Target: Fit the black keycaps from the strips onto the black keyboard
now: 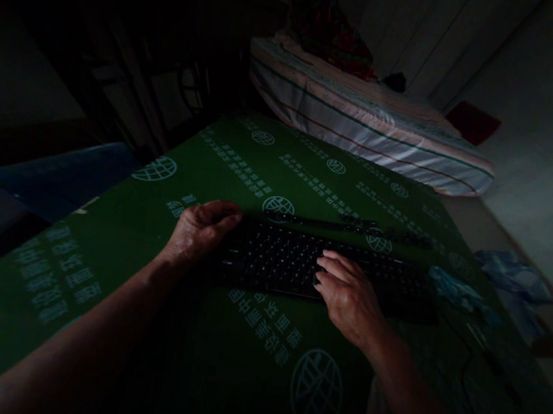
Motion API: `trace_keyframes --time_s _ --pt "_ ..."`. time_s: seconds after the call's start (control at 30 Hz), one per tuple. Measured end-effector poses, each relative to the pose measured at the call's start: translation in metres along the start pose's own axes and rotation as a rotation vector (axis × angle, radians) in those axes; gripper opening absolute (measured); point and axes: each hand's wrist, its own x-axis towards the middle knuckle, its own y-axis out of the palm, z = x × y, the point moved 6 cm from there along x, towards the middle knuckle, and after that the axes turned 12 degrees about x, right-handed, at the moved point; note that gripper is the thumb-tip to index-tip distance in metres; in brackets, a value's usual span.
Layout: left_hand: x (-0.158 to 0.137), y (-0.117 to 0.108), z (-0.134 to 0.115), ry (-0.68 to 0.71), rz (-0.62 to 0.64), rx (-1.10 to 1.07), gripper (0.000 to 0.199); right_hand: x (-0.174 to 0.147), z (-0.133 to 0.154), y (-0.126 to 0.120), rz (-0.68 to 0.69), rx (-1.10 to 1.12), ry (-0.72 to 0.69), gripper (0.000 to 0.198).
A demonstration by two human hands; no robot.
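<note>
A black computer keyboard [284,262] lies on the green printed board, its pale key markings dimly visible. My left hand [204,225] is at its upper left corner, fingers bent and pressed together; whatever they hold, if anything, is lost in the dark. My right hand [349,296] rests over the right-middle keys, fingers stretched out and slightly apart, holding nothing. Just behind the keyboard lie a thin dark strip [305,222] and a scatter of small dark pieces [406,238], too dim to name surely.
The green board [211,165] with white globes and lettering spreads under everything. Near its right side are a crumpled bluish plastic bag [462,291] and a dark cable [465,371]. Beyond the far edge stands a bed with a striped sheet [368,117]. A blue surface [63,177] is at left.
</note>
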Motion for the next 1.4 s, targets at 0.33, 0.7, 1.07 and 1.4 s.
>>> trace_keyframes --time_s 0.33,0.7,1.07,1.4 --pt "-0.002 0.001 0.001 -0.032 -0.008 -0.035 0.038 -0.001 0.001 -0.002 -0.026 0.01 -0.008 0.016" --pt "-0.002 0.001 0.001 -0.006 -0.013 -0.042 0.035 -0.005 0.003 -0.001 -0.051 -0.025 -0.013 0.021" --pt "0.001 0.002 0.002 0.027 -0.028 -0.005 0.033 -0.012 0.009 0.004 -0.128 -0.102 -0.089 0.024" --pt "0.003 0.004 0.006 0.024 -0.028 0.009 0.034 -0.017 0.011 0.007 -0.15 -0.134 -0.056 0.023"
